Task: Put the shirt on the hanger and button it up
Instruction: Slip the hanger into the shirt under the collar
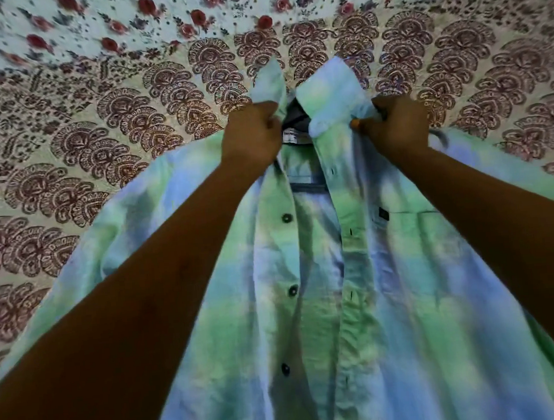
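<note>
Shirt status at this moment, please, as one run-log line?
shirt: unbuttoned on bedspread | left hand: grips collar | right hand: grips collar | hanger: not visible

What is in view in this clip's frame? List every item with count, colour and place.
Tie-dye cotton button-front shirt: one, green and blue, spread open-fronted on the bed, collar away from the camera.
Round dark shirt buttons: three visible, on the placket left of the opening, all unfastened.
Grey bar inside the shirt: one, below the neck label; possibly the hanger, cannot tell.
Floral and paisley printed bedsheet: one, cream with maroon, under the shirt.
Left hand: grips the collar's left side.
Right hand: grips the collar's right side.
</note>
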